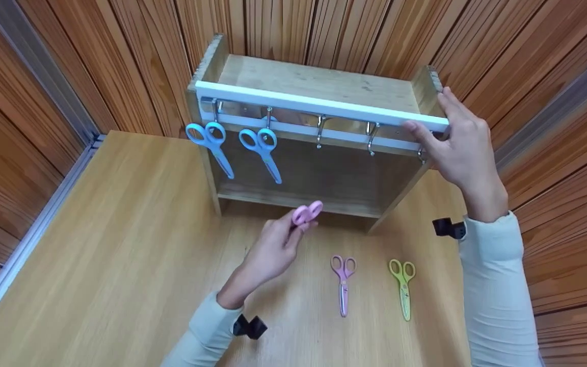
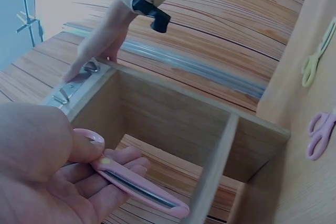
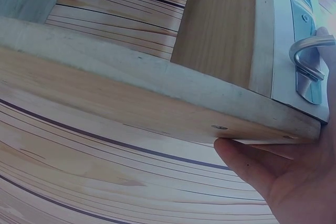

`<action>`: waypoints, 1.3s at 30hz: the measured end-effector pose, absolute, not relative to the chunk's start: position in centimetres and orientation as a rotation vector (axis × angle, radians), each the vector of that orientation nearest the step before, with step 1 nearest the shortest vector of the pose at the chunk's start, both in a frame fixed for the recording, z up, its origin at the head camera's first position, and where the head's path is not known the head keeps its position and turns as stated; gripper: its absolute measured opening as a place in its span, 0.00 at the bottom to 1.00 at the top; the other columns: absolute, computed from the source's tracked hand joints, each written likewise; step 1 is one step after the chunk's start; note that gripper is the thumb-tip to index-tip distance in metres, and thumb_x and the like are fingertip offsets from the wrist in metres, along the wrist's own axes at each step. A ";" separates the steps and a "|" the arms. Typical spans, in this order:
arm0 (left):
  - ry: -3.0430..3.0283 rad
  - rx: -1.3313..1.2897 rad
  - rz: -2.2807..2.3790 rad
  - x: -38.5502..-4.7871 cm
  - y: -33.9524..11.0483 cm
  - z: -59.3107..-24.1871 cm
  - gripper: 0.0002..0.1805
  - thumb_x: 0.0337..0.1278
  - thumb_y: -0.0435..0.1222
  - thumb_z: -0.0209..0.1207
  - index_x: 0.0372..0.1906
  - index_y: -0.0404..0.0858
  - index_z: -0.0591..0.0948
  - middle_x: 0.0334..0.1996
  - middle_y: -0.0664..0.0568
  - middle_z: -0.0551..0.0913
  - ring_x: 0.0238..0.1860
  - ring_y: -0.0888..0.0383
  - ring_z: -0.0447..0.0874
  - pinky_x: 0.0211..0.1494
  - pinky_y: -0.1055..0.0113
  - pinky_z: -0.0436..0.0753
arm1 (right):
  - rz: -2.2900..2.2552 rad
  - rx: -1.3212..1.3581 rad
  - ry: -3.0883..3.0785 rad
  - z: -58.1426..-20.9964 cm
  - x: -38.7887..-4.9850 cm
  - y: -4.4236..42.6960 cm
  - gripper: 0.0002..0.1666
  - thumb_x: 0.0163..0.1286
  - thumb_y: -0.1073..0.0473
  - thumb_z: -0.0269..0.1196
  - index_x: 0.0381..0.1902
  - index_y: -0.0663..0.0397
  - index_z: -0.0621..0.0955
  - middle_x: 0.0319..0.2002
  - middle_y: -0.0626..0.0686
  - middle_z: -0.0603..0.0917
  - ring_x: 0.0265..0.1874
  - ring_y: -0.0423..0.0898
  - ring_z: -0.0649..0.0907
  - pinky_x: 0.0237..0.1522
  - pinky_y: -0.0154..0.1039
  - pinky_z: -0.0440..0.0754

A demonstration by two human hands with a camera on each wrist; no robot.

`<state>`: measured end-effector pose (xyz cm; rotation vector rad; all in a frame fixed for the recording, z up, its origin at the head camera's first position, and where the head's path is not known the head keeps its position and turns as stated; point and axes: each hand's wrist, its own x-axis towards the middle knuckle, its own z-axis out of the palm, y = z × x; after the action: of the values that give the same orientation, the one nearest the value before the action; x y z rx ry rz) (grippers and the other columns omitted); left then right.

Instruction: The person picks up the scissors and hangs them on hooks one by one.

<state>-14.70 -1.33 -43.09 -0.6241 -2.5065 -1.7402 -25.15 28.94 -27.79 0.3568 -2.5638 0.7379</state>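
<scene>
My left hand [image 1: 271,248] pinches a pair of pink scissors [image 1: 308,213] in front of the wooden shelf unit [image 1: 319,81]. In the left wrist view, the closed blades of the pink scissors [image 2: 142,188] lie across the fingers, with the thumb pressed by the handle loops. My right hand [image 1: 464,145] holds the unit's upper right corner, thumb on the white hook rail [image 1: 319,102] and fingers at the side panel [image 3: 157,95]. Blue scissors [image 1: 212,145] hang from the leftmost hook, and more blue scissors [image 1: 263,150] hang from the hook beside it.
Three hooks to the right, including a middle hook [image 1: 320,131], carry nothing. Pink-purple scissors [image 1: 343,285] and yellow-green scissors [image 1: 403,289] lie on the wooden table [image 1: 135,244], handles toward the unit. Wood-patterned walls [image 1: 135,61] stand behind and at both sides.
</scene>
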 end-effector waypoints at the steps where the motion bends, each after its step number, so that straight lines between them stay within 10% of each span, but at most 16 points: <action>1: -2.499 -0.629 -1.742 -14.8 -1.4 -42.9 0.19 0.80 0.31 0.52 0.68 0.31 0.77 0.60 0.39 0.88 0.61 0.50 0.89 0.45 0.72 0.88 | 0.739 0.362 -2.558 -27.8 -25.2 28.9 0.51 0.70 0.30 0.65 0.78 0.56 0.70 0.81 0.57 0.66 0.79 0.64 0.69 0.77 0.64 0.68; 8: -2.490 -0.629 -1.803 -15.5 -1.9 -40.8 0.20 0.80 0.30 0.52 0.70 0.33 0.75 0.59 0.40 0.88 0.63 0.50 0.88 0.62 0.60 0.88 | 0.733 0.348 -2.596 -27.6 -25.1 29.0 0.52 0.71 0.29 0.64 0.79 0.55 0.68 0.82 0.56 0.64 0.80 0.63 0.66 0.79 0.65 0.66; 17: -2.430 -0.643 -1.793 -17.5 -3.3 -37.7 0.19 0.80 0.32 0.53 0.68 0.35 0.77 0.58 0.44 0.90 0.61 0.51 0.89 0.29 0.77 0.75 | 0.732 0.344 -2.595 -27.7 -25.1 29.0 0.51 0.70 0.29 0.65 0.79 0.54 0.68 0.82 0.54 0.64 0.80 0.62 0.67 0.78 0.64 0.68; 22: -2.424 -0.673 -1.786 -18.3 -3.8 -36.4 0.19 0.80 0.33 0.54 0.69 0.35 0.77 0.57 0.45 0.90 0.64 0.53 0.87 0.39 0.76 0.83 | 0.732 0.346 -2.595 -27.7 -25.0 28.9 0.51 0.71 0.30 0.64 0.79 0.54 0.68 0.82 0.55 0.64 0.80 0.63 0.68 0.77 0.64 0.68; 32: -2.401 -0.736 -1.852 -19.8 -3.6 -35.6 0.19 0.79 0.33 0.55 0.67 0.33 0.78 0.56 0.42 0.90 0.40 0.56 0.89 0.26 0.78 0.71 | 0.722 0.367 -2.564 -27.8 -25.1 29.0 0.51 0.70 0.30 0.65 0.78 0.57 0.69 0.81 0.57 0.66 0.79 0.63 0.69 0.77 0.64 0.68; 39: -2.410 -0.712 -1.896 -20.5 -3.4 -35.5 0.18 0.80 0.35 0.54 0.66 0.35 0.79 0.55 0.45 0.91 0.49 0.55 0.92 0.40 0.71 0.87 | 0.732 0.361 -2.567 -27.8 -25.1 28.9 0.51 0.70 0.30 0.65 0.79 0.56 0.69 0.81 0.56 0.65 0.79 0.63 0.69 0.77 0.65 0.68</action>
<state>-20.52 -3.43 -35.46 -0.7116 -2.4102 -1.8963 -25.11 28.88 -27.79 0.3612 -2.5666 0.7318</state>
